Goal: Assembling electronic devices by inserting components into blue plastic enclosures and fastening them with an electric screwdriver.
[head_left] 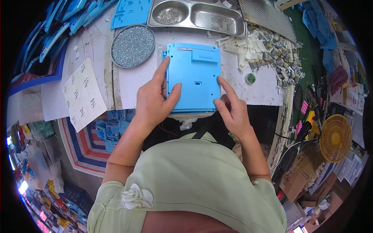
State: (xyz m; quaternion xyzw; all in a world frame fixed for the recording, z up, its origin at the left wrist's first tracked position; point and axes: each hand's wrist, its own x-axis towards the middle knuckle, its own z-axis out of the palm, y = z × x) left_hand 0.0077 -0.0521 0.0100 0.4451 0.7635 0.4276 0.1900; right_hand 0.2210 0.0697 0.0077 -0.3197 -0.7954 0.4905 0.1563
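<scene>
both open hands, left hand [153, 101] and right hand [232, 108], on blue plastic panel [193, 79] near white sheet [83, 95]

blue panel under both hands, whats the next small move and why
Probably reach the right hand to the round tin of screws for one. The blue panel lies flat on the table, the left hand already steadies its left edge, and neither hand holds a screw or tool.
</scene>
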